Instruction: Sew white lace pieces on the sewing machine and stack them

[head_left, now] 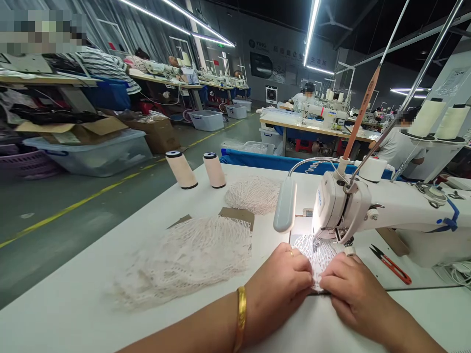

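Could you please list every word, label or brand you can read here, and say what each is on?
"YING": sign on the far wall.
"JUKI": distant sewing machine.
Too small or blurred: other wall characters, posted sheet, writing on brown rod, blue mark on near machine head.
None on the lace that left hand and right hand pinch.
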`<action>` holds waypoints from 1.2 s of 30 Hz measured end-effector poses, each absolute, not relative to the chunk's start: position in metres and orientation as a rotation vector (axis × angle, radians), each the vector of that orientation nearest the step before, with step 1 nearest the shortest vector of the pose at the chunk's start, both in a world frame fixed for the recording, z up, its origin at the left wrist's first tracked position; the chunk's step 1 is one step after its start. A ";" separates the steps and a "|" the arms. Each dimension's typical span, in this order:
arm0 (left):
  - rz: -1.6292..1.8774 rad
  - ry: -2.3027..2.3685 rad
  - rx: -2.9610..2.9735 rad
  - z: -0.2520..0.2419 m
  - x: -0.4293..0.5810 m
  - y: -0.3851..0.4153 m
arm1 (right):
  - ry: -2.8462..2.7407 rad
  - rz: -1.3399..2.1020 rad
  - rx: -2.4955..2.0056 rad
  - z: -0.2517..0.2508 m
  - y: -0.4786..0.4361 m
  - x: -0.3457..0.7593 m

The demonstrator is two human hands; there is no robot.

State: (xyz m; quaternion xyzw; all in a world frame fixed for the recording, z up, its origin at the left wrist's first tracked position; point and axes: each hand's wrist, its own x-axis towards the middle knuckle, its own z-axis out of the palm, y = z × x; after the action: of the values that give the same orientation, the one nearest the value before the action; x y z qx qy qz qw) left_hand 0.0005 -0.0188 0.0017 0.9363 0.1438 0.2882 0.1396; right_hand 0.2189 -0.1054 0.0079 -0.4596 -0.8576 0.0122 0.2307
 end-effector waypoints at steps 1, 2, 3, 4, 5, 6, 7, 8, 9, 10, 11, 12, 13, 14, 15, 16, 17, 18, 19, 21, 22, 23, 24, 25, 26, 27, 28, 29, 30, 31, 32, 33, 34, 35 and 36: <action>0.831 0.403 2.721 0.003 -0.001 -0.021 | -2.362 0.031 -1.258 0.009 -0.107 0.219; 0.829 0.396 2.730 0.004 -0.002 -0.022 | -2.364 0.032 -1.253 0.010 -0.107 0.219; 0.831 0.394 2.734 0.005 -0.003 -0.022 | -2.363 0.034 -1.252 0.010 -0.108 0.219; 0.835 0.392 2.735 0.006 -0.003 -0.022 | -2.360 0.036 -1.256 0.009 -0.107 0.219; 0.840 0.393 2.736 0.006 -0.002 -0.021 | -2.357 0.036 -1.264 0.008 -0.107 0.220; 0.844 0.396 2.738 0.006 -0.002 -0.019 | -2.353 0.037 -1.277 0.007 -0.106 0.220; 0.850 0.400 2.743 0.006 -0.001 -0.018 | -2.348 0.038 -1.293 0.006 -0.105 0.220; 0.853 0.408 2.752 0.006 0.000 -0.016 | -2.343 0.040 -1.310 0.005 -0.104 0.220; 0.852 0.416 2.762 0.005 0.001 -0.014 | -2.336 0.038 -1.323 0.004 -0.103 0.221; 0.849 0.427 2.771 0.004 0.002 -0.012 | -2.329 0.034 -1.333 0.003 -0.102 0.221; 0.844 0.434 2.778 0.003 0.003 -0.010 | -2.320 0.027 -1.342 0.001 -0.101 0.221; 0.836 0.439 2.784 0.003 0.003 -0.009 | -2.312 0.016 -1.349 0.000 -0.100 0.221; 0.827 0.443 2.790 0.002 0.003 -0.008 | -2.306 0.002 -1.355 -0.001 -0.100 0.221; 0.819 0.445 2.797 0.002 0.003 -0.007 | -2.302 -0.012 -1.360 -0.002 -0.099 0.221; 0.821 0.442 2.805 0.001 0.003 -0.006 | -2.299 -0.022 -1.365 -0.003 -0.099 0.221; 0.830 0.432 2.813 0.001 0.003 -0.005 | -2.299 -0.026 -1.367 -0.003 -0.098 0.221; 0.844 0.418 2.820 0.000 0.002 -0.005 | -2.300 -0.026 -1.364 -0.003 -0.098 0.221; 0.862 0.399 2.825 -0.001 0.002 -0.006 | -2.301 -0.018 -1.360 -0.004 -0.099 0.221; 0.883 0.377 2.829 -0.002 0.002 -0.006 | -2.300 -0.007 -1.359 -0.004 -0.099 0.221; 0.905 0.346 2.834 -0.004 0.001 -0.008 | -2.298 0.012 -1.357 -0.004 -0.100 0.221; 0.906 0.341 2.838 -0.005 0.001 -0.008 | -2.296 0.014 -1.356 -0.003 -0.100 0.221; 0.908 0.341 2.840 -0.005 0.001 -0.009 | -2.293 0.015 -1.355 -0.003 -0.100 0.221; 0.905 0.343 2.842 -0.005 0.001 -0.009 | -2.292 0.014 -1.354 -0.004 -0.100 0.221; 0.898 0.352 2.843 -0.005 0.001 -0.009 | -2.290 0.012 -1.354 -0.004 -0.100 0.221; 0.894 0.362 2.843 -0.005 0.002 -0.009 | -2.288 0.008 -1.355 -0.004 -0.100 0.221; 0.888 0.374 2.843 -0.004 0.002 -0.009 | -2.286 0.004 -1.358 -0.005 -0.099 0.221; 0.880 0.387 2.844 -0.003 0.002 -0.008 | -2.285 -0.001 -1.360 -0.005 -0.098 0.221; 0.869 0.399 2.845 -0.003 0.003 -0.007 | -2.283 -0.008 -1.362 -0.006 -0.098 0.221; 0.863 0.409 2.846 -0.002 0.003 -0.006 | -2.280 -0.017 -1.363 -0.006 -0.097 0.221; 0.857 0.416 2.847 -0.002 0.003 -0.005 | -2.277 -0.028 -1.364 -0.007 -0.096 0.222; 0.851 0.424 2.849 -0.002 0.003 -0.004 | -2.274 -0.040 -1.366 -0.007 -0.095 0.222; 0.844 0.431 2.851 -0.002 0.004 -0.003 | -2.271 -0.053 -1.370 -0.008 -0.094 0.222; 0.839 0.440 2.855 -0.001 0.004 -0.001 | -2.266 -0.065 -1.376 -0.008 -0.093 0.222; 0.831 0.452 2.858 -0.001 0.005 0.000 | -2.262 -0.074 -1.384 -0.008 -0.092 0.222; 0.824 0.464 2.862 -0.001 0.005 0.001 | -2.259 -0.080 -1.394 -0.009 -0.092 0.222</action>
State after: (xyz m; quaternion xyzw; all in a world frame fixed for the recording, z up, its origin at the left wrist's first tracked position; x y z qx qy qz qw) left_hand 0.0051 0.0014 -0.0013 0.9476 0.1537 0.2727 0.0635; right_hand 0.2224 -0.0916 -0.0087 -0.5094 -0.8257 -0.0292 0.2404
